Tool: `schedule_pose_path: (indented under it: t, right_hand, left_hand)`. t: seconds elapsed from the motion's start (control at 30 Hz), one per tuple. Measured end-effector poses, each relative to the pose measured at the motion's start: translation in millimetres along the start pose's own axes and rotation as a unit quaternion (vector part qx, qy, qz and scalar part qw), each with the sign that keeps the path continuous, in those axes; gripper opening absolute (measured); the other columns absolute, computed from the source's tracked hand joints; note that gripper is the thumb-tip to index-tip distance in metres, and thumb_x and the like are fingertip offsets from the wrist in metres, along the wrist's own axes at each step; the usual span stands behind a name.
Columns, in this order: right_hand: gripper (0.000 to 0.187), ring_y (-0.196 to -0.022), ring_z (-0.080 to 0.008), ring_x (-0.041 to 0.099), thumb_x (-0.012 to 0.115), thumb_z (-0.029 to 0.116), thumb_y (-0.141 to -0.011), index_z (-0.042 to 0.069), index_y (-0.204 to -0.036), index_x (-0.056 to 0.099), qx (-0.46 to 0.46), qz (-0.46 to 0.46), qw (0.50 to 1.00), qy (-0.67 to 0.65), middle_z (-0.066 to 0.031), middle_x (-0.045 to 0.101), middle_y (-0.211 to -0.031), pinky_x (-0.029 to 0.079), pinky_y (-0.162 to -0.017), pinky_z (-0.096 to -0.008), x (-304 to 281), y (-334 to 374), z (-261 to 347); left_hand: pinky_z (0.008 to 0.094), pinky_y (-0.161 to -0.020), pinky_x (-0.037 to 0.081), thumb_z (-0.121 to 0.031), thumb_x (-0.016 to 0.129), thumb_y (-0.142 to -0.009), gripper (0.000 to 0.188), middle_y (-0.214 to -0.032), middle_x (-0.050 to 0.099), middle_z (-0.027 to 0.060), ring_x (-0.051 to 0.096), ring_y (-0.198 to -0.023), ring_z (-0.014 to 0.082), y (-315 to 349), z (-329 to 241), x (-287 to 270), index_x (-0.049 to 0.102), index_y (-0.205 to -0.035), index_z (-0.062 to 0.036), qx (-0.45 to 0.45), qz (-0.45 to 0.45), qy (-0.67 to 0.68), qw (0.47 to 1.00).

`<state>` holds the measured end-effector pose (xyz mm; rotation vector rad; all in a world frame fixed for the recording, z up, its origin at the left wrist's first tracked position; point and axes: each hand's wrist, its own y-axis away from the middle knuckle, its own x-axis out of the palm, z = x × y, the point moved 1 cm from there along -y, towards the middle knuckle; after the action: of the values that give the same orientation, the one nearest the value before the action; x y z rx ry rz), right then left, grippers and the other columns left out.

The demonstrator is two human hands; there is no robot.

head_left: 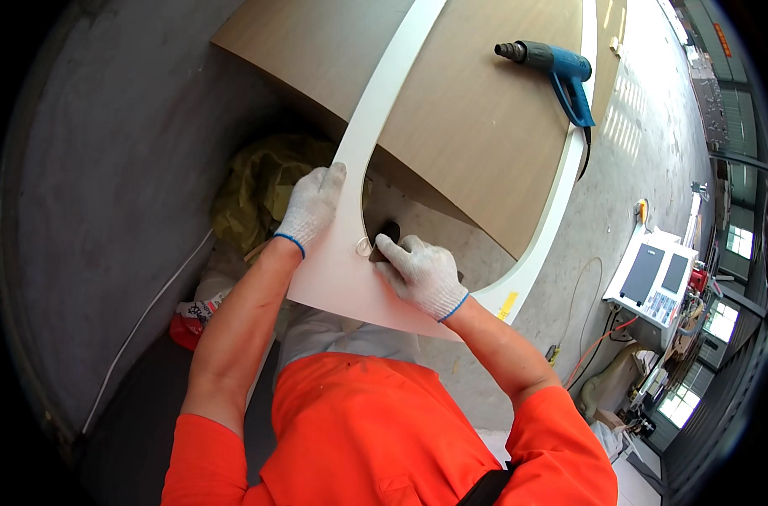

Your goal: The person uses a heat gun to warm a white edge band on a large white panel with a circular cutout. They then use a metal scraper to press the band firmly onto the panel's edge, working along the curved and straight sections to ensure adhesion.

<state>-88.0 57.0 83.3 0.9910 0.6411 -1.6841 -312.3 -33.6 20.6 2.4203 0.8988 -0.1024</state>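
A white curved panel [384, 93] with a large rounded opening lies across a wood-toned board, its near end over my lap. My left hand [315, 204], in a white knit glove with a blue cuff, is closed around the panel's left side. In the matching glove, my right hand [426, 274] grips a dark handheld tool [390, 230] at the opening's near inner edge. Most of that tool is hidden by the fingers, so its exact kind does not show. Beside its tip, a thin pale curl [364, 246] lies on the panel.
A blue heat gun [561, 72] rests on the far right of the panel, its cord hanging off. Under it all is the brown board [472, 118]. An olive sack [257, 181] slumps at left. White equipment [651, 277] with cables stands at right.
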Motion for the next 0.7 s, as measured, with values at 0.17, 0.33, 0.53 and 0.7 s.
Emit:
schedule_pose_path:
  t: [0.17,0.33,0.53,0.7]
  right_hand:
    - [0.042,-0.063,-0.0319,0.066,0.077,0.028,-0.092,0.012,-0.131,0.07,-0.001,0.004,1.0,0.01,-0.0124,0.061,-0.081,0.053,-0.053,-0.0458,-0.3,-8.9,-0.4]
    - [0.042,-0.064,-0.0324,0.067,0.075,0.029,-0.094,0.011,-0.132,0.069,0.007,-0.004,1.0,0.004,-0.0131,0.062,-0.081,0.054,-0.054,-0.0462,0.5,-18.5,0.0]
    - [0.04,-0.063,-0.0346,0.068,0.073,0.029,-0.096,0.011,-0.132,0.069,0.031,-0.024,0.999,-0.003,-0.0153,0.064,-0.083,0.055,-0.054,-0.0473,4.8,-32.2,2.1]
    - [0.042,-0.064,-0.0362,0.069,0.074,0.029,-0.095,0.011,-0.132,0.069,0.066,-0.025,0.998,-0.002,-0.0166,0.065,-0.083,0.055,-0.055,-0.0481,5.4,-41.6,5.7]
  left_hand:
    - [0.0456,-0.086,0.053,-0.044,0.054,-0.11,0.054,-0.095,0.072,0.0249,0.069,-0.09,0.0352,0.9,-2.2,0.4,0.07,-0.102,0.0079,-0.005,-0.001,0.011,1.0]
    - [0.0448,-0.086,0.053,-0.042,0.054,-0.109,0.053,-0.095,0.072,0.0241,0.069,-0.09,0.034,0.4,-3.0,-0.4,0.069,-0.101,0.0076,-0.018,0.003,0.004,1.0]
    - [0.0463,-0.088,0.053,-0.044,0.054,-0.108,0.055,-0.095,0.071,0.0268,0.068,-0.091,0.0378,0.6,-3.8,-0.4,0.068,-0.099,0.0083,-0.013,0.007,0.021,1.0]
    - [0.0473,-0.089,0.053,-0.045,0.054,-0.108,0.056,-0.097,0.072,0.0285,0.069,-0.093,0.0403,-1.9,-0.1,-1.6,0.069,-0.1,0.0085,0.0,0.011,0.006,1.0]
